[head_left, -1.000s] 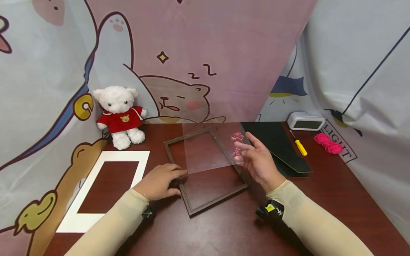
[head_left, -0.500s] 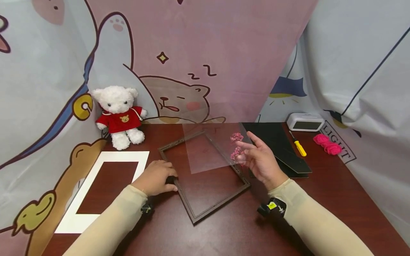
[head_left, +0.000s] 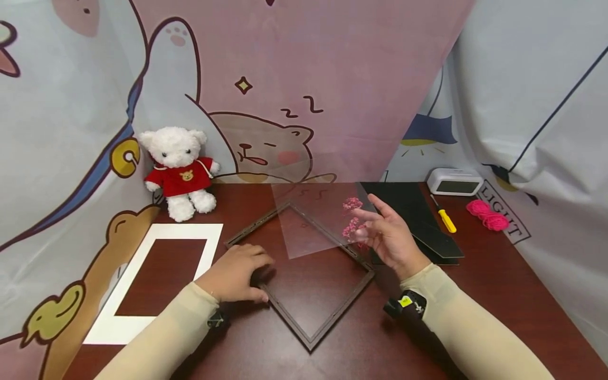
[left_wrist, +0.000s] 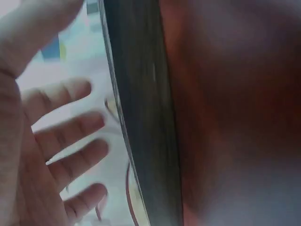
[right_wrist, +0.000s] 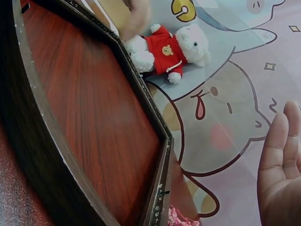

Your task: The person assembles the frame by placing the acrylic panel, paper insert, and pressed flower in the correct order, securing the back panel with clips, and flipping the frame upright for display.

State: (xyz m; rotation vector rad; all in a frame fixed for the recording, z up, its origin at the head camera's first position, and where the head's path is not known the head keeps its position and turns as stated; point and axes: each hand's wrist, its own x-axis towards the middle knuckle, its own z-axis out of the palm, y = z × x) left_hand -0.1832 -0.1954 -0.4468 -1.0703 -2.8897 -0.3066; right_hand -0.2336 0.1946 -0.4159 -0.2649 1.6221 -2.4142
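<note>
A dark brown picture frame [head_left: 342,307] lies on the table, turned so one corner points toward me. My left hand [head_left: 237,272] is at its left side, fingers loosely bent. In the left wrist view, the fingers [left_wrist: 70,127] are spread, with a gap between them and the frame's side [left_wrist: 146,113]. Over the frame's far part, my right hand [head_left: 391,240] holds a clear sheet [head_left: 313,221] at its right edge, raised and tilted. Pink dried flowers [head_left: 352,227] show at that edge, by the right fingertips. How the right thumb meets the sheet is hard to see.
A white mat [head_left: 130,285] lies at left, below a white teddy bear [head_left: 182,174] in red. Dark backing boards [head_left: 394,198] lie behind the right hand. Farther right are a yellow screwdriver [head_left: 445,219], a white clock [head_left: 454,182] and pink yarn [head_left: 486,215].
The picture frame has rotated on the table, its near corner swinging right and toward me. My left hand stays by its left side. The right hand and clear sheet have barely moved.
</note>
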